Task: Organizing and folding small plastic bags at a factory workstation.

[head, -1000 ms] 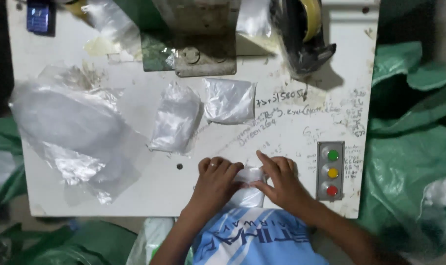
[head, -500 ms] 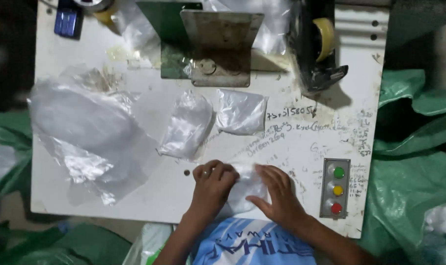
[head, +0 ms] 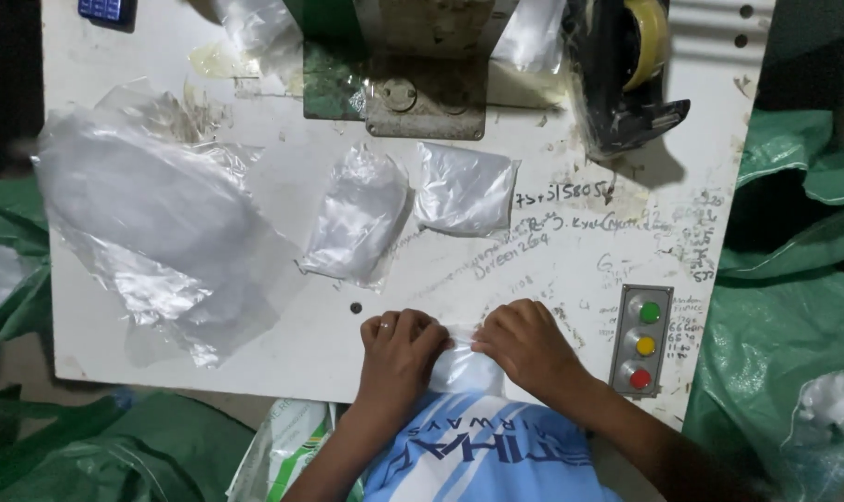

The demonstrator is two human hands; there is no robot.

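While both hands press together at the near edge of the white table (head: 115, 344), my left hand (head: 401, 353) and right hand (head: 526, 346) pinch a small clear bag (head: 462, 364). Two filled bags (head: 413, 209) lie just beyond, near a three-button panel (head: 641, 340).

bare tabletop (head: 283, 344) ahead, plastic bags (head: 357, 223) beyond, button panel (head: 643, 339) right

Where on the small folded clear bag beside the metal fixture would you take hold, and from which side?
Probably the near edge of the folded clear bag, coming from the person's side: it lies flat on the white table, that edge is free, and the metal fixture crowds its far side.
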